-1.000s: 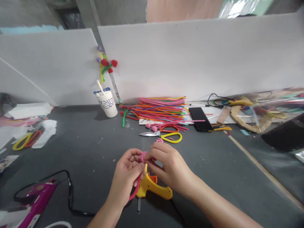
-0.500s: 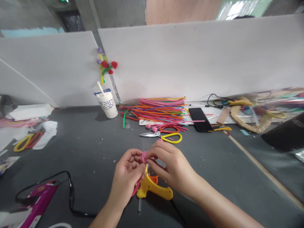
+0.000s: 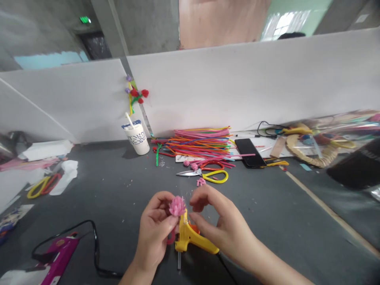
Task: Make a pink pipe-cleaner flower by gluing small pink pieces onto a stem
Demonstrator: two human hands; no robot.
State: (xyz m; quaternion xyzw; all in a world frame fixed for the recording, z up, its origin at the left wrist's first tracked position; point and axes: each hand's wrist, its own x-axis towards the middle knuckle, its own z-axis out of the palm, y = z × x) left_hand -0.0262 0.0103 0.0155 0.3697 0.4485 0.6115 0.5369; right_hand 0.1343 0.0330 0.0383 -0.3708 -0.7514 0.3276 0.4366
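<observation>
Between the thumb and fingers of my left hand (image 3: pixel 157 225) is a pink fuzzy flower (image 3: pixel 177 206), with a darker pink stem curving below it. My right hand (image 3: pixel 221 217) is just to the right of the flower, not touching it, its thumb and index finger apart with nothing visible between them. A yellow glue gun (image 3: pixel 192 237) lies on the table under and between my hands, a clear glue stick poking out of it. Small pink pieces (image 3: pixel 201 181) lie beyond my right hand, near scissors (image 3: pixel 213 176) with red and yellow handles.
Colourful pipe cleaners (image 3: pixel 202 140) are piled by the white partition, a black phone (image 3: pixel 251 152) on their right. A white cup (image 3: pixel 138 139) stands behind left. At the left are a magenta device (image 3: pixel 61 253) with a black cable and another pair of scissors (image 3: pixel 38 188).
My right hand has let go of the pink piece and moved slightly right, fingers apart. The flower now shows in my left hand. The camera view has tilted up a little.
</observation>
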